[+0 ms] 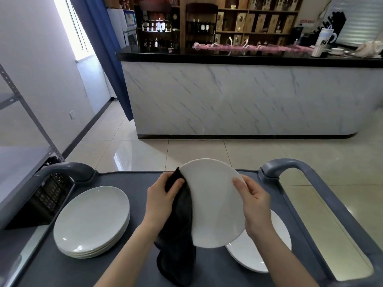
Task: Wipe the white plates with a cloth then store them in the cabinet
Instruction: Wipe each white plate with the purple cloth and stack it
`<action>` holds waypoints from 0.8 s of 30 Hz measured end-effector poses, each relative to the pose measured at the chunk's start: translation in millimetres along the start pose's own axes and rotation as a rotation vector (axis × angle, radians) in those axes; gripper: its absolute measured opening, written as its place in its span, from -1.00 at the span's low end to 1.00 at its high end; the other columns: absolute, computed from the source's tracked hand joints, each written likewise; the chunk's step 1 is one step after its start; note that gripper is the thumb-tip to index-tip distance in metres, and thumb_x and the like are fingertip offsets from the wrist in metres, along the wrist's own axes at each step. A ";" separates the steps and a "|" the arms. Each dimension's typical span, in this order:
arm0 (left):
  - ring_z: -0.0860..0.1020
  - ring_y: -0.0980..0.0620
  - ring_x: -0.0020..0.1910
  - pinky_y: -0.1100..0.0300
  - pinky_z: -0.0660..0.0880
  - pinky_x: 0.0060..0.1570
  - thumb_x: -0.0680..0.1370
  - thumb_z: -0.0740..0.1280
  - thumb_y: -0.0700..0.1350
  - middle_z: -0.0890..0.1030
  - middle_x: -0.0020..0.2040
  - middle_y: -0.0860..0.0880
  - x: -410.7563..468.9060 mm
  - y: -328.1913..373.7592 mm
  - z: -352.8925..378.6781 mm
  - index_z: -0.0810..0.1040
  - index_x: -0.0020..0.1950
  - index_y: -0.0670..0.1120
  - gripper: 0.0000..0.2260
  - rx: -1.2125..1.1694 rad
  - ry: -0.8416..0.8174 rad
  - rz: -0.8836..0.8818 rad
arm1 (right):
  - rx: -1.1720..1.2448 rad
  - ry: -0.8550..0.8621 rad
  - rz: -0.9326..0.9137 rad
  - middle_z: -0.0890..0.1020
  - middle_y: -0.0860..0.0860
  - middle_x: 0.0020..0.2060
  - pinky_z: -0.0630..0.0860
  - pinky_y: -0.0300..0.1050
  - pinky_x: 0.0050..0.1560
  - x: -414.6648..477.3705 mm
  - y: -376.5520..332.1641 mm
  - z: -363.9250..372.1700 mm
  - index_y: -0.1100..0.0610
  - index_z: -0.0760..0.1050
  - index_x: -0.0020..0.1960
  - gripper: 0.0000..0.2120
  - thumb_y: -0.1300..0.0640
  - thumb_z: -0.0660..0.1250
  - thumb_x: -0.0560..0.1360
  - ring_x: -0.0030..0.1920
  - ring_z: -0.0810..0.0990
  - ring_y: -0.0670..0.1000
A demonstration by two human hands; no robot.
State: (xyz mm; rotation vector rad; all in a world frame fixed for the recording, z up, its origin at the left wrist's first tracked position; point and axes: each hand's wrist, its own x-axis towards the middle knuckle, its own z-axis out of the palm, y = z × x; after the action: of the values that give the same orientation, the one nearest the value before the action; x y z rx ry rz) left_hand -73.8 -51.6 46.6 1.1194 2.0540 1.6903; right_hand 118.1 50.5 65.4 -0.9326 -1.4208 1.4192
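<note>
A white plate [214, 201] is held tilted above the grey cart top [132, 181]. My right hand [253, 206] grips its right rim. My left hand [162, 195] pinches a black cloth [182, 235] against the plate's left edge, and the rest of the cloth hangs down to the cart. A stack of several white plates [91, 220] sits on the left of the cart. Another white plate [259, 253] lies on the right, partly hidden under the held plate and my right arm.
The cart has grey handles at the far left [68, 168] and far right [290, 164]. A metal shelf rack [22, 158] with a black crate [49, 195] stands to the left. Across the tiled floor is a marble-fronted counter [238, 100] before wooden shelves.
</note>
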 end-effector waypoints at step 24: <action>0.55 0.36 0.03 0.56 0.37 -0.06 0.58 0.35 -0.12 0.62 -0.04 0.36 -16.5 -21.9 -0.7 0.52 0.07 0.25 -0.76 -0.027 0.020 -0.065 | -0.125 0.028 0.046 0.67 0.00 -0.26 0.48 -0.19 -0.20 -9.0 25.9 7.9 0.03 0.65 -0.15 -0.77 -0.01 0.30 0.60 -0.27 0.56 -0.14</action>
State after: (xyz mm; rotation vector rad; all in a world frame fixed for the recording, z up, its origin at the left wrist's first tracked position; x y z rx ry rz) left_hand -71.8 -64.1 22.3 1.0198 2.0501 1.6996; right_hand 111.3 41.0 39.3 -1.0663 -1.4899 1.3573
